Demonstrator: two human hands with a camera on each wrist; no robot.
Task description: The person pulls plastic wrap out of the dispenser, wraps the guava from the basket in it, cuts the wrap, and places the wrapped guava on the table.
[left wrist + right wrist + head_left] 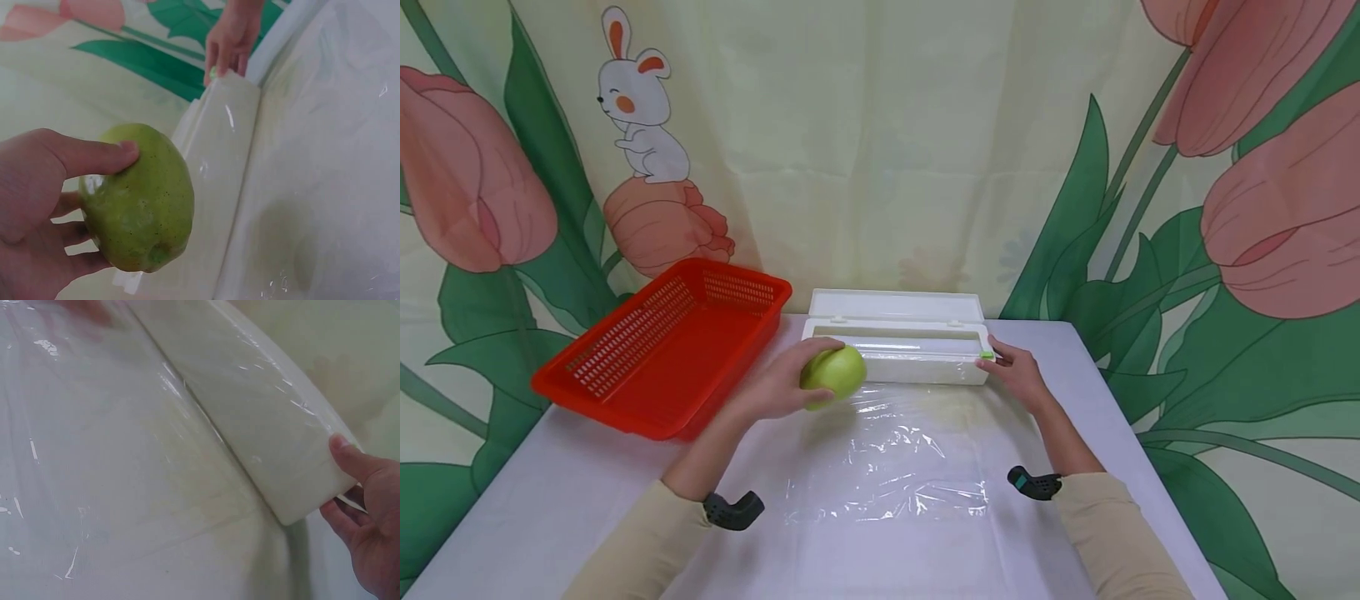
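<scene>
A green apple [838, 372] is in my left hand [777, 385], held between thumb and fingers over the film, at the left front of a white cling film dispenser [925, 372]. The left wrist view shows the apple's speckled skin [140, 200] up close. My right hand [1018, 375] grips the right end of the dispenser, its thumb on the top edge in the right wrist view, close to a small green cutter [986, 355]. The dispenser's lid [895, 305] stands raised at the back. A sheet of clear film [887, 467] stretches from the dispenser's front across the table towards me.
On the left of the table sits a red plastic basket [688, 367] with slotted sides, nothing in it. A white cloth covers the table [737, 492]. Right behind it hangs a curtain [880, 167] printed with tulips and a rabbit.
</scene>
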